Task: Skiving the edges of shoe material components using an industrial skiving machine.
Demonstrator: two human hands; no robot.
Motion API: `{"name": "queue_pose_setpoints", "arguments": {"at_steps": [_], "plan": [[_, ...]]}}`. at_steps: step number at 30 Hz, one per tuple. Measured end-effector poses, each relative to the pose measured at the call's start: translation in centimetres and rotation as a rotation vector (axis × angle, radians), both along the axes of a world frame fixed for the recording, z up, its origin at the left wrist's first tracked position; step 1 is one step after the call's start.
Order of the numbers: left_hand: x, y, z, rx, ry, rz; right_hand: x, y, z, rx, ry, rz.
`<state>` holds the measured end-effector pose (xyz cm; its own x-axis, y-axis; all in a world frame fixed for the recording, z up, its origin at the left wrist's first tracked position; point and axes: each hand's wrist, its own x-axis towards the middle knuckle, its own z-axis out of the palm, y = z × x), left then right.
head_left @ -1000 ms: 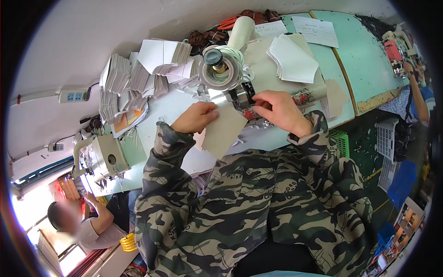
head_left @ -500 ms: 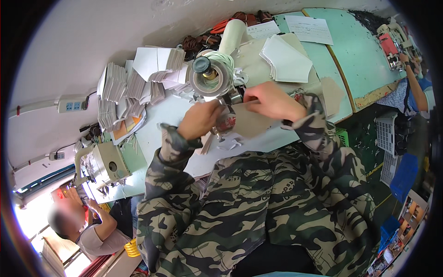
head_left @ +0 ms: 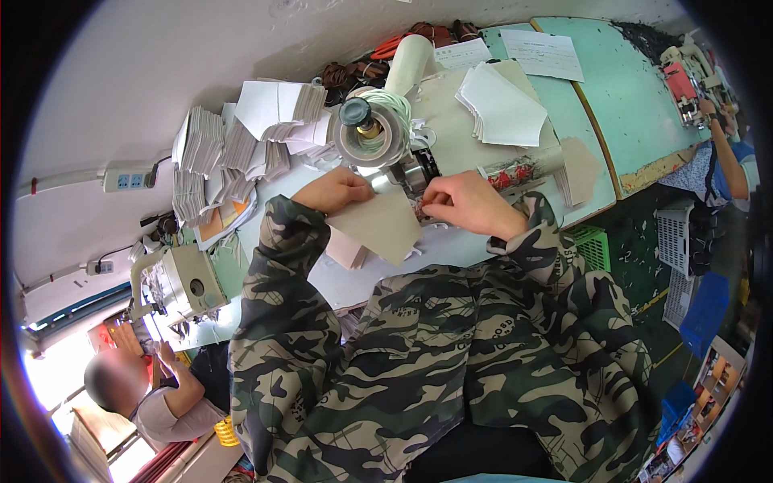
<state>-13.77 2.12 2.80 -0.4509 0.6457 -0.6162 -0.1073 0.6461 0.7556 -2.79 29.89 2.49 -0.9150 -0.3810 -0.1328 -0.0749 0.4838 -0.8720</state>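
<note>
My left hand (head_left: 332, 191) pinches the upper left edge of a flat beige-grey sheet (head_left: 377, 228), which is tilted over the near side of the bench. Beside the sheet's right edge is my right hand (head_left: 477, 204), its thumb and fingers pressed together; what they hold, if anything, is too small to name. Just beyond both hands stands a machine with a black and silver cylindrical part (head_left: 420, 169) and a round dish holding a coil of pale cord (head_left: 394, 109). Under the sheet lies a small stack of pinkish-beige pieces (head_left: 342, 247).
Stacks of cut white pieces (head_left: 197, 149) fill the bench's back left. More white sheets (head_left: 503, 105) lie at the back right. A pale cylinder with red marks (head_left: 515, 173) extends right of my right hand. Co-workers sit at both sides; a sewing machine (head_left: 181, 282) stands left.
My left hand has moved left with the sheet, which was spread to the right of the machine and now hangs left of my right hand. My right hand has come slightly nearer.
</note>
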Motion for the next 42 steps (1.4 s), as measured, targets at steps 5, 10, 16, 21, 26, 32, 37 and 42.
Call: {"name": "queue_pose_setpoints", "arguments": {"at_steps": [5,10,16,21,26,32,37,42], "plan": [[-0.9,0.8,0.4,-0.054,0.089,-0.052,-1.4,0.6,1.0,-0.002,0.001,0.001],[2.4,5.8,2.0,0.057,0.532,0.021,-3.3,2.0,1.1,0.218,0.254,-0.012],[4.0,-2.9,-3.7,-0.592,0.968,0.013,-4.0,6.5,4.5,0.275,0.688,-0.308],[6.6,-7.1,-9.0,-0.696,0.852,-0.263,-0.9,6.1,2.2,0.318,0.623,-0.35],[8.1,-6.1,-7.9,-0.73,0.877,-0.044,1.1,2.5,1.0,0.132,0.32,-0.191],[8.2,-7.5,-8.8,-0.535,1.12,-0.112,-1.3,5.2,1.4,0.542,0.731,-0.333],[8.3,-7.8,-9.2,-0.524,0.953,0.014,-4.2,8.4,-0.5,0.532,0.706,-0.349],[7.8,-8.7,-9.5,-0.447,0.882,0.06,-1.9,4.6,2.1,0.247,0.618,-0.329]]}}
